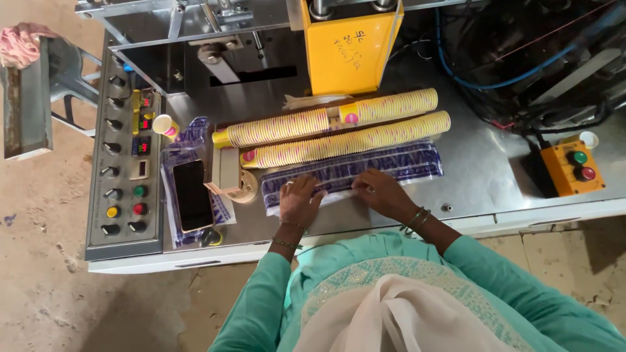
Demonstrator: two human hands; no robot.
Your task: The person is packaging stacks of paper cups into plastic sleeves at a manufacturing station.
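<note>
Head view: the left hand [298, 199] and right hand [385, 192] both press flat, fingers spread, on a printed plastic sleeve [365, 171] lying on the steel machine table [482, 176]; just behind it lie two stacked rows of paper cups [345, 140]; a phone [192, 195] rests left.

I'm standing in a small packing workshop, at a steel machine bench [482, 176] with a control panel [124, 163] of knobs and coloured buttons. Long stacks of paper cups [339, 133] lie by a yellow machine housing [349, 49], hoses [508, 72] tangle behind, bare concrete floor [39, 261] underfoot.
</note>
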